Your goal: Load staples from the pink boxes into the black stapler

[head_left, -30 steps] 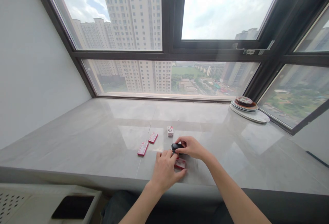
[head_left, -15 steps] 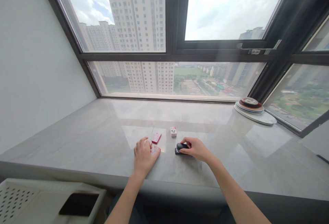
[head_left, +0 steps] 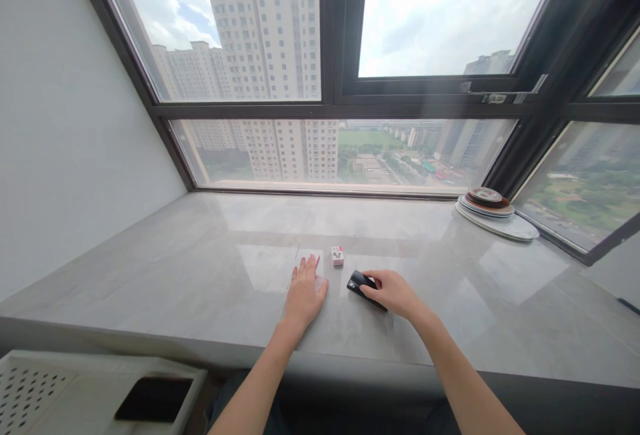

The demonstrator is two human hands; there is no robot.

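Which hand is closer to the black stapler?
Right: the right hand is holding the black stapler. The left hand is off to its left, not touching it.

Gray ledge point(head_left: 165, 275) spanned frame width below ctr. Plate stack point(head_left: 486, 210) sat ctr. R; sm. wht. box point(head_left: 338, 256), blk. stapler point(head_left: 364, 282), partly hidden pink-wht. pkt. point(head_left: 319, 282) lay lower ctr.

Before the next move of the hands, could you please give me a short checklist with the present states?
1. Right hand holds the black stapler: ok.
2. Left hand has a firm grip on something: cannot tell; its palm and fingers hide this.
3. Pink-edged box by the left fingertips is fully visible: not ok; partly covered.
4. Small white box is apart from both hands: ok.
5. Plate stack is away from both hands: ok.
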